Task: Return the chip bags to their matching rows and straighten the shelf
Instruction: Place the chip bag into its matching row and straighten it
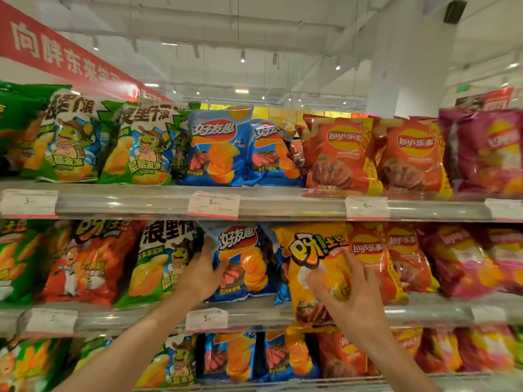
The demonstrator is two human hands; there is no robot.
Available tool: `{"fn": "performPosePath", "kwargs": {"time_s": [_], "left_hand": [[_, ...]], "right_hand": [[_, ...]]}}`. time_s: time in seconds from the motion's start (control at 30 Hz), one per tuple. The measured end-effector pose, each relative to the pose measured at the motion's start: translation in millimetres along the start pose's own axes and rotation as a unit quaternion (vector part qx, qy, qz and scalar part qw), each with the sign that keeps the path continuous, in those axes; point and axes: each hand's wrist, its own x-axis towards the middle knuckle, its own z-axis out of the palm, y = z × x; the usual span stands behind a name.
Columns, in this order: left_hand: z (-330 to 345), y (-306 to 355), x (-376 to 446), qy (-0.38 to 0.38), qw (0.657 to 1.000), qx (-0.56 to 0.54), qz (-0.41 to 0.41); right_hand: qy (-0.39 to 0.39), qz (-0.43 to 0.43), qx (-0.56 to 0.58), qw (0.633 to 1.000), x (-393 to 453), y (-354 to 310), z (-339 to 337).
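On the middle shelf (283,312), the left hand (202,274) grips the left edge of a blue chip bag (240,261), thumb on its front, other fingers hidden behind. The right hand (353,295) rests spread fingers on the yellow chip bag (314,267) (odd one out, tilted, bottom hanging past the shelf lip), which stands between the blue row and the red Lay's bags (376,256).

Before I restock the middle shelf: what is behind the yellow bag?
Behind the yellow bag, which the right hand touches, a blue bag's edge shows at its left and a red Lay's bag at its right. Anything directly behind it is covered.
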Motion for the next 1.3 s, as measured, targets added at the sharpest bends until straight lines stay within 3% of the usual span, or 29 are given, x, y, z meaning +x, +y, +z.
{"fn": "performPosePath", "kwargs": {"time_s": [0.1, 0.23, 0.27, 0.33, 0.43, 0.5, 0.87, 1.3], "left_hand": [[-6, 3, -5, 0.022, 0.999, 0.022, -0.018], [-12, 7, -26, 0.116, 0.993, 0.016, 0.029], [-14, 11, -31, 0.103, 0.994, -0.028, 0.035], [-17, 23, -41, 0.001, 0.986, -0.165, 0.009], [-17, 48, -56, -0.147, 0.932, -0.326, -0.056], [-15, 62, -66, -0.172, 0.91, -0.369, -0.082], [-53, 32, -114, -0.06, 0.897, -0.415, -0.141], [-193, -143, -191, 0.047, 0.912, -0.378, -0.154]], "right_hand": [[-0.004, -0.01, 0.008, 1.0, 1, 0, 3], [-0.019, -0.018, 0.034, 0.999, 3, -3, 7], [-0.026, -0.02, 0.042, 0.999, 4, -5, 8], [-0.04, -0.026, 0.064, 0.997, 5, -9, 10], [-0.073, -0.04, 0.112, 0.99, 4, -18, 14], [-0.098, -0.055, 0.132, 0.985, 2, -23, 19], [-0.221, -0.076, 0.16, 0.959, -18, -52, 73], [-0.318, -0.138, 0.21, 0.914, -113, -210, 200]]}}
